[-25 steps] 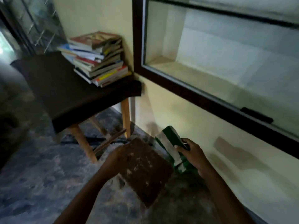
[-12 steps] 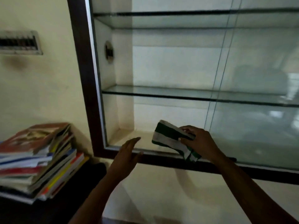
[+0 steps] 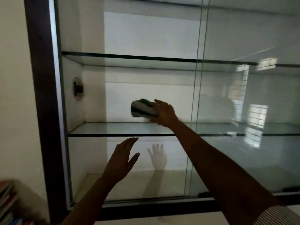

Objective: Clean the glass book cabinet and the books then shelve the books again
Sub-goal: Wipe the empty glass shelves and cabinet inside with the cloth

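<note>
Right hand point(image 3: 164, 113) around striped cloth point(image 3: 140, 108); left hand point(image 3: 120, 161) flat, straight-fingered.

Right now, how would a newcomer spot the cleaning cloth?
Find the dark-framed glass cabinet in the wall. Above its lower glass shelf, the right hand grips a bunched cloth. Nothing else there is green-and-white striped.

The glass book cabinet point(image 3: 40, 95) is framed in dark wood and fitted with glass shelves point(image 3: 113, 129). A bunched green-and-white striped cloth point(image 3: 142, 109) is held by the right hand point(image 3: 164, 113) inside it, just above the middle shelf. The books point(image 3: 6, 203) are stacked flat outside the cabinet at lower left, only partly seen.
</note>
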Demonstrator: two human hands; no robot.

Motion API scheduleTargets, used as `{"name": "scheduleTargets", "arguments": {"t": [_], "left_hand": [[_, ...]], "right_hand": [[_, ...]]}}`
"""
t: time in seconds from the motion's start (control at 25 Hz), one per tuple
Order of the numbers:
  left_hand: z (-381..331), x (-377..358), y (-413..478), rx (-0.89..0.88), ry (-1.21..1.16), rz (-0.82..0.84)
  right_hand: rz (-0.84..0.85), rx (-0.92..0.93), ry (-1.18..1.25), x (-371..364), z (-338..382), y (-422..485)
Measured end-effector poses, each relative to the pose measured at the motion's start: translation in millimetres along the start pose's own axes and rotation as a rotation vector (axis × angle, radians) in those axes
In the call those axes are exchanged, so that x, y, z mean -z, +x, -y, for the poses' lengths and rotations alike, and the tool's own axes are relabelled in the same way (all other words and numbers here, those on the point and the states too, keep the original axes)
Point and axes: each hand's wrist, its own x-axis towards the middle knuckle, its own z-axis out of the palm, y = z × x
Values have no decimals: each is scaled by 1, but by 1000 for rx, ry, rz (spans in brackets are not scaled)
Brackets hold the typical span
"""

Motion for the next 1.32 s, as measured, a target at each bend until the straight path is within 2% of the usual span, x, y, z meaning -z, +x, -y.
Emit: {"name": "scheduleTargets", "arguments": {"t": [0.08, 0.16, 0.32, 0.44, 0.6, 0.8, 1.0, 1.16, 1.32], "left_hand": [[-8, -25, 0, -7, -100, 21], [-19, -54, -1, -18, -158, 34], [-60, -90, 27, -99, -210, 33], [-106, -102, 57, -335, -113, -31], [-175, -141, 82, -621, 49, 43], [-260, -214, 112, -759, 161, 85], [-358, -319, 172, -935, 328, 32], [-412, -411, 218, -1057, 504, 22], [-406, -459, 243, -1094, 644, 41]], "right_hand": [[55, -8, 48, -15, -14, -26], [-77, 60, 131, -22, -36, -73], [-219, 49, 62, 5, -85, -134], [-313, -68, 6, 37, -116, -167], [-512, -346, 118, 70, -170, -225], [-707, -656, 272, 99, -269, -288], [-922, -843, 537, 122, -427, -320], [-950, -995, 752, 129, -554, -327], [-918, -1053, 944, 117, -618, -311]]}}
